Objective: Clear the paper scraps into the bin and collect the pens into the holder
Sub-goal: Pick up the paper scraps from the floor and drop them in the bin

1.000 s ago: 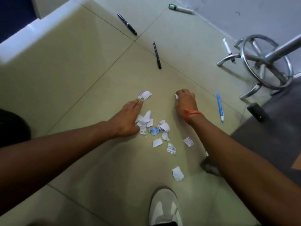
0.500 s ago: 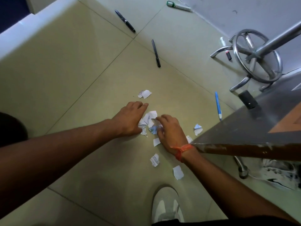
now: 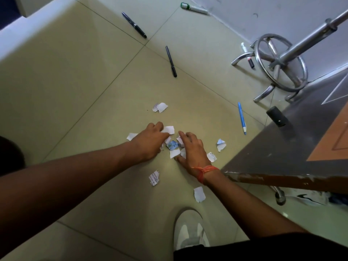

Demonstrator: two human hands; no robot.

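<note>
Several torn paper scraps lie on the tiled floor. A small heap of scraps (image 3: 172,146) sits between my hands. My left hand (image 3: 150,142) curls its fingers over a white scrap (image 3: 168,129) at the heap's left. My right hand (image 3: 192,149) rests flat with fingers spread on the heap's right side. Loose scraps lie further out: one pair (image 3: 160,107) beyond the hands, one (image 3: 220,144) to the right, one (image 3: 154,178) and one (image 3: 199,194) nearer me. Two black pens (image 3: 171,61) (image 3: 134,25), a blue pen (image 3: 241,117), a green-capped marker (image 3: 194,8) and a white marker (image 3: 247,57) lie scattered. No bin or holder shows.
A chrome stool base (image 3: 280,63) stands at the right by the wall. A dark table top (image 3: 282,147) with a brown edge juts in from the right, above the floor. My white shoe (image 3: 190,230) is at the bottom centre. A pale ledge (image 3: 28,29) runs along the left.
My right hand came back from further out to the heap and now lies flat against the scraps. My left hand curled its fingers onto a white scrap. The view shifted, bringing the table into sight.
</note>
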